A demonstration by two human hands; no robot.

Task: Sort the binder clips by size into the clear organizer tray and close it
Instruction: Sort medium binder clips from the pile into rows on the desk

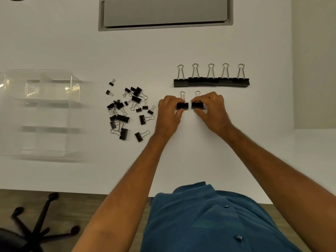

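Observation:
Several large black binder clips stand in a row on the white table, silver handles pointing away. Just in front of that row, my left hand pinches a medium black clip, and my right hand pinches another medium clip beside it; a small gap separates the two clips on the table. A loose pile of small and medium clips lies to the left of my hands. The clear organizer tray sits at the far left, with dividers showing and no clips seen in it.
A grey recessed cable flap sits in the table at the back. The table's front edge runs below my arms. A black office chair base stands on the floor at the lower left.

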